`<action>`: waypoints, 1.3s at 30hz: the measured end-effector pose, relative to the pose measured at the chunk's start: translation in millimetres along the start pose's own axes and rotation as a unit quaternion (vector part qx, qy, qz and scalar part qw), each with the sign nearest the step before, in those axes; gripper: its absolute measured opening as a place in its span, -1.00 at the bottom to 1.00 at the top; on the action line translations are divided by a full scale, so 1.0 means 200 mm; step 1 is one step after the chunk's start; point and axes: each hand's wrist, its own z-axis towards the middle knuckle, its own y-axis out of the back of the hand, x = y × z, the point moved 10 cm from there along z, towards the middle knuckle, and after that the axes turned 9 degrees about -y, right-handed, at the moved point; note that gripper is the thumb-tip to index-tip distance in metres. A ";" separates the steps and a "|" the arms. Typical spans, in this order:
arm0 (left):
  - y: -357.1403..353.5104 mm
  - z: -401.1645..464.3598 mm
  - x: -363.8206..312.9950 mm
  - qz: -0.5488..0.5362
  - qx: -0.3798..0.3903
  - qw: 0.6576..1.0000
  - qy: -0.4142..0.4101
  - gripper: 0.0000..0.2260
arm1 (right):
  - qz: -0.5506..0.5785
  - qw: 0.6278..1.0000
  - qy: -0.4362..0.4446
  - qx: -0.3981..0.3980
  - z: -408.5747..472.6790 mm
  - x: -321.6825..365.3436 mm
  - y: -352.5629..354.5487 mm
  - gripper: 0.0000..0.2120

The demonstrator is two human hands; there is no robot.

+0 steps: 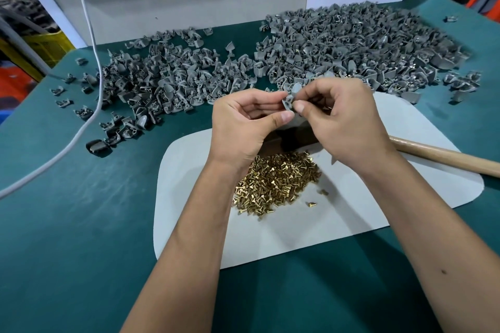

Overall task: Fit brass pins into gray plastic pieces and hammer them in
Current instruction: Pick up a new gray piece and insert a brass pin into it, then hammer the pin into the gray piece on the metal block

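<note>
We hold one gray plastic piece (288,102) above the white mat (351,213), pinched between the curled fingers of the left hand (243,124) and right hand (341,121). The brass pins (276,181) lie heaped on the mat below. Two piles of gray pieces (351,43) cover the green table (81,224) behind.

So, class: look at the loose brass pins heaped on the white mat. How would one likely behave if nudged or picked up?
Each brass pin looks like a short round shaft with a wider head, so nudged it would probably roll in a curve. Being metal, likely stiff and heavy for its size. It is tiny beside the fingers, so probably fiddly to pinch; two strays already lie apart on the white mat.
</note>
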 end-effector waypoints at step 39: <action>0.08 -0.01 0.03 0.295 0.010 0.955 0.021 -0.87 | -0.382 0.899 -0.092 0.193 0.04 -0.42 0.22 -0.80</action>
